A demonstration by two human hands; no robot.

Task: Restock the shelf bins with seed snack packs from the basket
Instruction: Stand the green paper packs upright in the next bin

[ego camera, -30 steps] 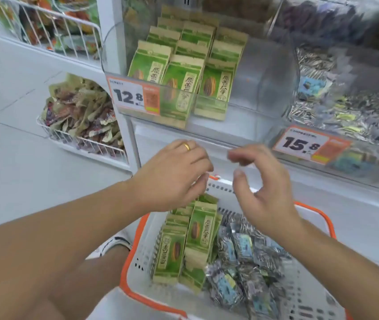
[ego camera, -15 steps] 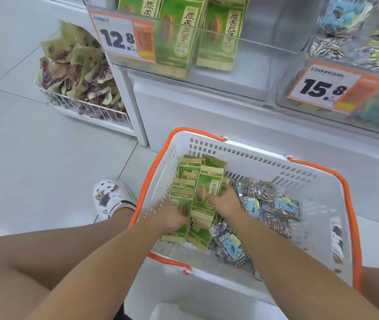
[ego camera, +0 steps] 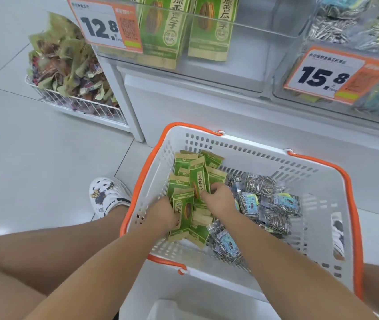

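Observation:
A white basket (ego camera: 304,181) with an orange rim stands below the shelf. Its left half holds several green seed snack packs (ego camera: 197,167); clear packs of striped seeds (ego camera: 267,204) fill the middle. My left hand (ego camera: 163,213) grips a green pack (ego camera: 184,215) at the near left of the pile. My right hand (ego camera: 218,197) pinches another green pack (ego camera: 199,183) standing on edge. Above, a clear shelf bin (ego camera: 241,63) tagged 12.8 holds upright green packs (ego camera: 211,26). The neighbouring bin (ego camera: 283,72) tagged 15.8 holds striped-seed packs (ego camera: 331,31).
A white wire basket (ego camera: 75,102) of mixed snack bags sits on the floor to the left, by the shelf leg. My foot in a white clog (ego camera: 107,195) stands just left of the basket. A white container's rim (ego camera: 184,308) shows at the bottom edge.
Both hands dropped from the shelf bin's front into the basket and closed on green packs. The view tilted down towards the basket.

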